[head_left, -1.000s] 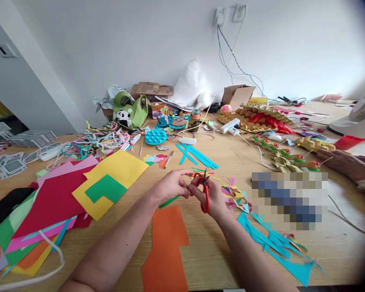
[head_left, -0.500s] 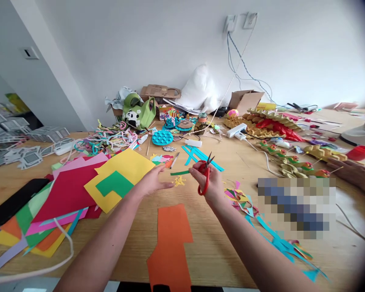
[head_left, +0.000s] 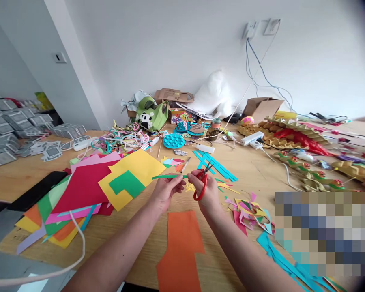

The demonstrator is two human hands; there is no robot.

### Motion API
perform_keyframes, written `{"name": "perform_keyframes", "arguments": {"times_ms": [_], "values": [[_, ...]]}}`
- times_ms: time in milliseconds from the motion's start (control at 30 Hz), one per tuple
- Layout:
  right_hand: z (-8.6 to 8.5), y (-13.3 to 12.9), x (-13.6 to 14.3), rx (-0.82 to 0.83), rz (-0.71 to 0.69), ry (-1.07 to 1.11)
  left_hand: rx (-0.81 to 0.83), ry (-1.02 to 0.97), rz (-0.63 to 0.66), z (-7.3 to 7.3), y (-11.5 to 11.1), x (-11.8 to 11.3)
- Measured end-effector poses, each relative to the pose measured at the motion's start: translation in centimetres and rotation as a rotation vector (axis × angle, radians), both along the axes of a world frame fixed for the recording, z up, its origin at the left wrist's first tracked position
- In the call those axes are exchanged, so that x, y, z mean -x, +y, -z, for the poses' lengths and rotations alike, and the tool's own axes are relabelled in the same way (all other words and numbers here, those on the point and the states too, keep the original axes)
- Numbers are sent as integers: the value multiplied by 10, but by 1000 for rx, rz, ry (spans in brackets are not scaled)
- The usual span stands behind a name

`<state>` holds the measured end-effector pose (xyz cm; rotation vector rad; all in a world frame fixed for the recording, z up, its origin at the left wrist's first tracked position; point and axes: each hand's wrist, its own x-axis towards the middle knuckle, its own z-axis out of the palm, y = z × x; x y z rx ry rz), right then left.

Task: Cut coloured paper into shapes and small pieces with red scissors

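Between thumb and fingers, my left hand (head_left: 167, 190) pinches a narrow green paper strip (head_left: 161, 177), whose free end points left. My right hand (head_left: 208, 190) has red-handled scissors (head_left: 204, 184) in its palm, blades pointing up and away, and its thumb and forefinger pinch the strip's right end. Below the hands lies an orange paper sheet (head_left: 182, 243) with a stepped edge. Small yellow paper scraps (head_left: 189, 187) sit just beyond the fingers. Left of my left hand, a cut green paper piece (head_left: 126, 184) rests on a yellow sheet (head_left: 142, 162).
Stacked coloured paper (head_left: 82, 182) and a black flat object (head_left: 38, 190) lie left. Blue strips (head_left: 220, 166) lie behind my right hand, paper scraps (head_left: 249, 213) to its right. A white cable (head_left: 83, 243) crosses the lower left. A green bag (head_left: 152, 115) stands at the back.
My left hand has moved right and closed on the green strip, which it did not touch before. The view has swung left, so things appear further right.
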<state>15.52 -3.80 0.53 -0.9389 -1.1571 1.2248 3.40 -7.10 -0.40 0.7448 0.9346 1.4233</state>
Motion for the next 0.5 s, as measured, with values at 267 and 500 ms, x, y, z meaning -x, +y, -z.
{"name": "perform_keyframes", "arguments": {"times_ms": [267,500], "values": [[17,3,-19,-1,-122,-227,23,55,-112,0,15,-4],[25,-7,-31,121,-334,-373,38,57,-129,0,28,-11]]}}
